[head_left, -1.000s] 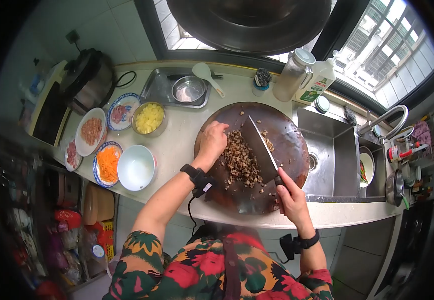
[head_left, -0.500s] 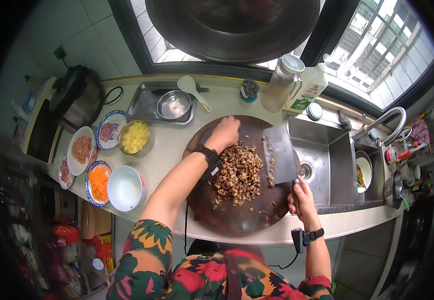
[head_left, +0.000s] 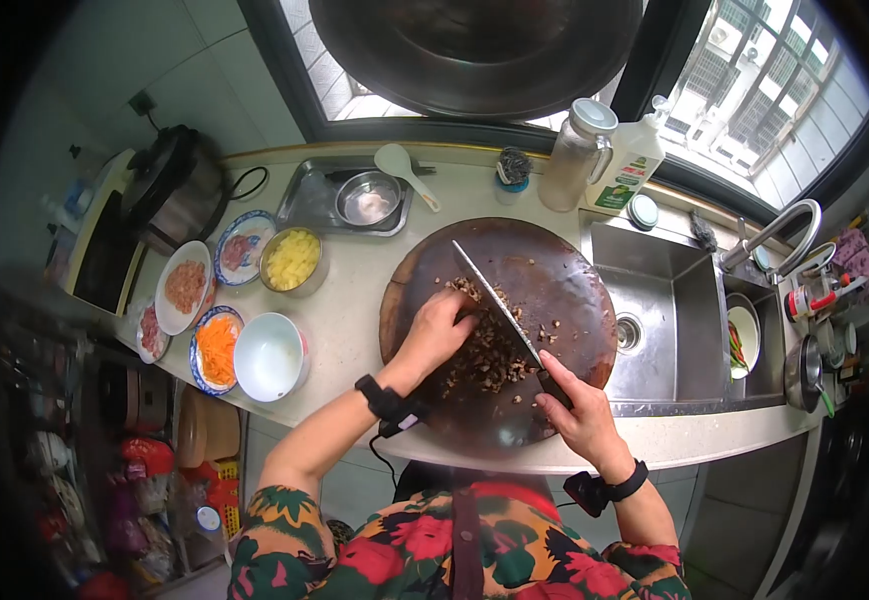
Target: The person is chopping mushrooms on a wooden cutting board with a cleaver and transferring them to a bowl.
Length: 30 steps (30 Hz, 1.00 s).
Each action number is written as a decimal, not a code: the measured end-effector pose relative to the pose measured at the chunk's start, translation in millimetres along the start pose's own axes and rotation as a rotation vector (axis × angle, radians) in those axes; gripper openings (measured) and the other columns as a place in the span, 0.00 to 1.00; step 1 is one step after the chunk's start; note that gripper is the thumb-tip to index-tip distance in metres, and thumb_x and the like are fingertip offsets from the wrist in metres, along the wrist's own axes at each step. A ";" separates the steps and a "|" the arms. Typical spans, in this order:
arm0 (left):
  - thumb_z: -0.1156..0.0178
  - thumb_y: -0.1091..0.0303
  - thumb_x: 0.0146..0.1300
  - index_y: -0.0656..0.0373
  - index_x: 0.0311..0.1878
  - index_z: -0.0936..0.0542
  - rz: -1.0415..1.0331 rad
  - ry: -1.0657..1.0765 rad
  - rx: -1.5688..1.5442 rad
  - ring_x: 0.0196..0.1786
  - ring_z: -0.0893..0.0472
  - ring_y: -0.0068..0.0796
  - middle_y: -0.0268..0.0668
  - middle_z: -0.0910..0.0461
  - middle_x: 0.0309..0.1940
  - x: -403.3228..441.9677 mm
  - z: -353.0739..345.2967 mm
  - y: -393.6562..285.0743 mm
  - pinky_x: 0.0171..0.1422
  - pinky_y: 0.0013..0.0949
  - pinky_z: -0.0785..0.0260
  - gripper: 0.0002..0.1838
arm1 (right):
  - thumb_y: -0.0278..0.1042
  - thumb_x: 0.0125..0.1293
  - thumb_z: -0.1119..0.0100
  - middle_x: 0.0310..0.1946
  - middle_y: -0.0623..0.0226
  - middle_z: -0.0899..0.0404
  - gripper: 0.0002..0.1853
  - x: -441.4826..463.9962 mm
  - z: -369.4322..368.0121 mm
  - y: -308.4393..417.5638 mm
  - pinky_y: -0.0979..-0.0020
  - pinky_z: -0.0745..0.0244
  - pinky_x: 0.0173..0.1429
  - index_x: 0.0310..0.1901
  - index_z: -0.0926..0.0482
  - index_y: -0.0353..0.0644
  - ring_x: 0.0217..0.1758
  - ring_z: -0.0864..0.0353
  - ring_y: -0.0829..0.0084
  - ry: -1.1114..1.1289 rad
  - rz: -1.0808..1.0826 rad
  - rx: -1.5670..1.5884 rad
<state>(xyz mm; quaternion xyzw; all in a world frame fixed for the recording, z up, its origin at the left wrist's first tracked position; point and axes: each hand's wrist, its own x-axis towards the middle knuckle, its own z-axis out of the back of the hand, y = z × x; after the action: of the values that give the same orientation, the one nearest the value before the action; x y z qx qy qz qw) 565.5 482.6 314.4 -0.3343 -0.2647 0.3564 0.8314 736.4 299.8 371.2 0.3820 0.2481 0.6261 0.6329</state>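
On the round dark cutting board [head_left: 574, 290] lies a heap of chopped brown pieces [head_left: 489, 365]. My right hand [head_left: 576, 412] is wrapped round the dark handle of a cleaver [head_left: 499, 305], whose blade stands nearly on edge over the heap, slanting up to the left. My left hand [head_left: 441, 330] rests at the heap's left side, close to the blade, with its fingers bent and the fingertips partly hidden; whether they hold any pieces cannot be made out. A few loose pieces are scattered right of the blade.
Left of the board stand a white bowl [head_left: 270, 357], shredded orange food on a plate [head_left: 218, 350], a bowl of yellow cubes [head_left: 293, 261] and minced meat [head_left: 185, 286]. A metal tray [head_left: 304, 205] lies behind. The sink [head_left: 654, 350] is at the right, a wok [head_left: 474, 50] above.
The cleaver has moved left from the board's right side onto the heap, its blade turned from flat-facing to edge-on. My left hand has come down from the board's far edge to the heap.
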 end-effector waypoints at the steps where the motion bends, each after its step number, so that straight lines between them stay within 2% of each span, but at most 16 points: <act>1: 0.39 0.71 0.52 0.63 0.38 0.21 0.007 -0.058 -0.023 0.40 0.22 0.43 0.44 0.23 0.35 -8.4 0.9 0.5 0.45 0.37 0.31 0.10 | 0.29 0.59 0.41 0.51 0.54 0.24 0.27 0.5 1.0 8.1 0.65 0.25 0.48 0.62 0.33 0.46 0.47 0.21 0.55 -0.008 0.035 -0.023; 3: 0.40 0.74 0.53 0.63 0.41 0.22 0.030 -0.140 -0.010 0.35 0.22 0.37 0.42 0.23 0.36 -22.3 0.5 1.6 0.42 0.32 0.30 0.11 | 0.29 0.59 0.42 0.51 0.54 0.24 0.28 3.0 3.3 25.4 0.64 0.25 0.47 0.63 0.34 0.46 0.46 0.21 0.55 -0.019 0.042 -0.046; 6: 0.44 0.74 0.53 0.63 0.40 0.22 0.197 -0.178 -0.156 0.37 0.23 0.42 0.44 0.23 0.36 -34.7 1.1 -9.8 0.44 0.37 0.31 0.10 | 0.29 0.60 0.43 0.48 0.52 0.23 0.28 5.8 -13.0 31.3 0.62 0.25 0.44 0.63 0.35 0.48 0.43 0.20 0.55 -0.106 0.073 -0.064; 8: 0.45 0.76 0.53 0.63 0.41 0.22 0.188 -0.233 -0.162 0.37 0.23 0.41 0.44 0.23 0.37 -41.5 -10.8 4.4 0.43 0.36 0.30 0.11 | 0.30 0.60 0.43 0.45 0.51 0.22 0.28 8.8 -25.9 20.4 0.61 0.26 0.42 0.64 0.35 0.50 0.40 0.20 0.54 -0.178 0.105 -0.060; 10: 0.47 0.77 0.53 0.63 0.42 0.22 0.179 -0.287 -0.170 0.36 0.23 0.40 0.44 0.22 0.38 -47.9 -14.3 4.7 0.42 0.35 0.30 0.12 | 0.33 0.61 0.44 0.36 0.49 0.20 0.29 8.8 -35.5 2.7 0.60 0.26 0.41 0.65 0.37 0.55 0.36 0.20 0.52 0.050 -0.221 -0.170; 11: 0.48 0.77 0.53 0.63 0.43 0.22 0.205 -0.275 -0.177 0.36 0.23 0.40 0.44 0.22 0.39 -48.6 -12.1 -0.2 0.43 0.35 0.30 0.13 | 0.35 0.62 0.45 0.30 0.50 0.20 0.28 14.2 -31.8 3.1 0.60 0.26 0.41 0.65 0.37 0.59 0.34 0.19 0.51 0.004 -0.174 -0.083; 12: 0.49 0.78 0.53 0.63 0.44 0.23 0.237 -0.262 -0.184 0.36 0.23 0.40 0.44 0.22 0.39 -52.0 -11.2 -3.2 0.43 0.35 0.30 0.14 | 0.35 0.62 0.45 0.31 0.51 0.19 0.28 17.2 -26.0 5.8 0.62 0.26 0.41 0.65 0.36 0.57 0.35 0.19 0.52 0.022 -0.242 0.095; 17: 0.47 0.76 0.50 0.64 0.48 0.24 0.215 -0.254 -0.141 0.44 0.24 0.43 0.45 0.23 0.42 -62.1 -9.6 -0.8 0.52 0.37 0.32 0.18 | 0.35 0.62 0.45 0.30 0.51 0.19 0.27 12.2 -13.2 29.7 0.62 0.26 0.41 0.64 0.35 0.57 0.36 0.18 0.53 -0.133 0.008 -0.039; 20: 0.38 0.71 0.45 0.60 0.58 0.32 0.164 -0.206 -0.003 0.55 0.31 0.47 0.47 0.30 0.51 -67.4 -13.7 -6.1 0.61 0.41 0.38 0.32 | 0.34 0.62 0.45 0.32 0.50 0.19 0.27 6.8 -34.1 5.2 0.62 0.26 0.42 0.64 0.35 0.56 0.37 0.18 0.52 -0.013 -0.197 -0.185; 21: 0.36 0.70 0.44 0.60 0.59 0.33 0.169 -0.191 -0.005 0.56 0.31 0.47 0.47 0.31 0.51 -68.0 -17.1 -11.7 0.61 0.40 0.38 0.34 | 0.33 0.61 0.45 0.35 0.49 0.20 0.27 6.5 -32.3 6.9 0.63 0.26 0.44 0.64 0.34 0.53 0.41 0.19 0.52 -0.006 -0.250 -0.097; 23: 0.33 0.69 0.43 0.59 0.60 0.34 0.166 -0.189 -0.031 0.56 0.30 0.46 0.46 0.32 0.50 -57.9 -24.9 -20.6 0.60 0.38 0.36 0.37 | 0.33 0.61 0.45 0.38 0.48 0.20 0.26 13.1 -26.6 -4.7 0.63 0.26 0.46 0.63 0.34 0.53 0.42 0.20 0.52 -0.045 -0.155 -0.004; 24: 0.35 0.71 0.45 0.59 0.58 0.31 0.159 -0.234 -0.026 0.50 0.26 0.44 0.46 0.31 0.48 -53.0 -29.9 -22.2 0.54 0.37 0.32 0.32 | 0.32 0.61 0.45 0.40 0.48 0.20 0.26 19.0 -24.6 0.8 0.63 0.26 0.47 0.63 0.34 0.52 0.44 0.20 0.52 -0.080 -0.067 0.094; 25: 0.38 0.74 0.47 0.60 0.55 0.30 0.162 -0.234 -0.068 0.48 0.26 0.44 0.47 0.30 0.46 -45.7 -33.2 -25.0 0.53 0.39 0.32 0.28 | 0.31 0.61 0.45 0.43 0.49 0.21 0.26 17.4 -14.2 13.0 0.65 0.26 0.48 0.63 0.33 0.51 0.46 0.21 0.53 -0.014 -0.273 0.170; 26: 0.41 0.77 0.48 0.61 0.53 0.28 0.163 -0.230 -0.111 0.46 0.25 0.45 0.48 0.29 0.44 -38.8 -34.0 -26.9 0.51 0.40 0.32 0.24 | 0.31 0.61 0.45 0.43 0.49 0.21 0.26 15.2 -10.2 25.0 0.65 0.26 0.48 0.63 0.33 0.51 0.46 0.21 0.53 -0.023 -0.280 0.174; 28: 0.42 0.79 0.48 0.62 0.50 0.27 0.119 -0.242 -0.169 0.42 0.24 0.45 0.48 0.28 0.42 -31.7 -28.8 -33.5 0.49 0.40 0.31 0.21 | 0.30 0.61 0.45 0.44 0.50 0.21 0.26 10.7 -6.1 41.0 0.65 0.26 0.46 0.63 0.34 0.51 0.45 0.20 0.53 -0.152 -0.004 -0.043; 30: 0.45 0.79 0.50 0.63 0.46 0.25 0.047 -0.304 -0.130 0.36 0.22 0.44 0.47 0.25 0.39 -30.4 -17.5 -39.4 0.45 0.39 0.29 0.17 | 0.30 0.61 0.45 0.42 0.49 0.21 0.27 6.3 -10.8 43.2 0.64 0.26 0.45 0.63 0.34 0.53 0.43 0.20 0.53 -0.182 0.005 -0.043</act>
<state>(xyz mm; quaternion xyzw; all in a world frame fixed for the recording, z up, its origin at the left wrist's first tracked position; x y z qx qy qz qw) 575.4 432.2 326.5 -0.3355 -0.4021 0.4045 0.7498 702.3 304.6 400.2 0.4243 0.1751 0.5954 0.6594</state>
